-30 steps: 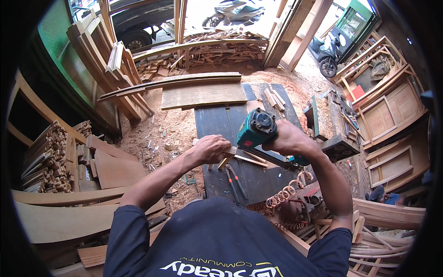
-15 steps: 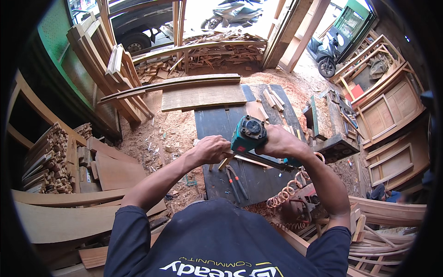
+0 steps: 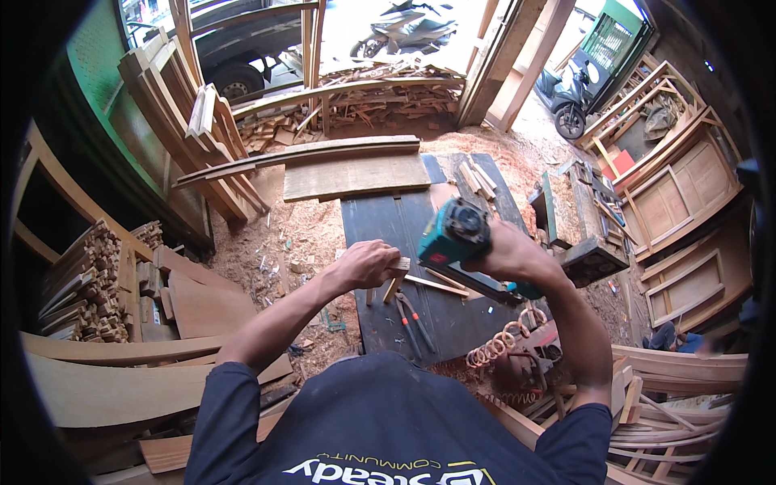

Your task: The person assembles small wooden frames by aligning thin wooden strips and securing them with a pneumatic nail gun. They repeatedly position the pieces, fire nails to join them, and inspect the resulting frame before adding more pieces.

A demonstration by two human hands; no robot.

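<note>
My right hand is wrapped around the handle of a teal and black air nail gun, held up over the dark worktable. My left hand is closed on a small wooden piece whose end shows past the fingers. Short wooden legs stick out below that piece toward the tabletop; how they join is hidden by the hand. A gap lies between the nail gun and the wood. Red-handled pincers lie on the table just below. Beside them runs a thin wooden strip.
An orange coiled air hose hangs at the table's right near corner. Planks lie across the far left end. Several small wood blocks rest at the far right. Stacked timber stands left; wooden panels lean right.
The nail gun in my right hand has moved right and tilted, away from the wooden piece. My left hand keeps its hold on the wood in nearly the same place.
</note>
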